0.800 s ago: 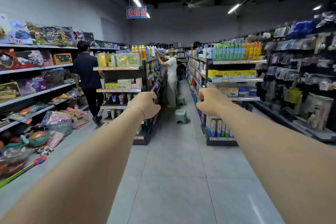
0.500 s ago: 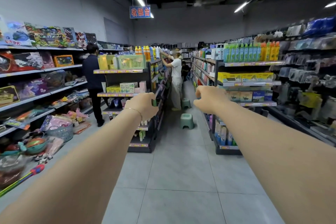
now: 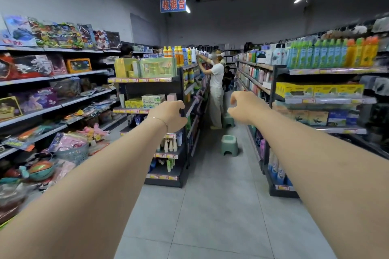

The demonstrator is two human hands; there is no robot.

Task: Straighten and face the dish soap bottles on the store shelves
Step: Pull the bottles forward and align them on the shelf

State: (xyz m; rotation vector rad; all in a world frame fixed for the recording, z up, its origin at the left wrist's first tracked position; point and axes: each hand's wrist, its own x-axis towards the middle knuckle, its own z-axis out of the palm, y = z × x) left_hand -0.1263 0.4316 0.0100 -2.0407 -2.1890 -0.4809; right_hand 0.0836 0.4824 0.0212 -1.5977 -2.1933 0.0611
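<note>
Centrally, two bare hands reach fwd over the aisle: left hand (image 3: 171, 115) w/ loosely curled grip, right hand (image 3: 245, 107) w/ fingers part-spread; both hold and touch nothing. Dish soap bottles (image 3: 332, 52): green/blue and orange, upright in a row on top shelf of the right-hand unit, well apart from hands; count unclear (blur). Two green stools (image 3: 229, 144) stand on floor.

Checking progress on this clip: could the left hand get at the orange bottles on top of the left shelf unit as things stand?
Probably not yet. The left hand hangs empty in the aisle, and the orange bottles stand farther down and higher up; open floor leaves the way free.
</note>
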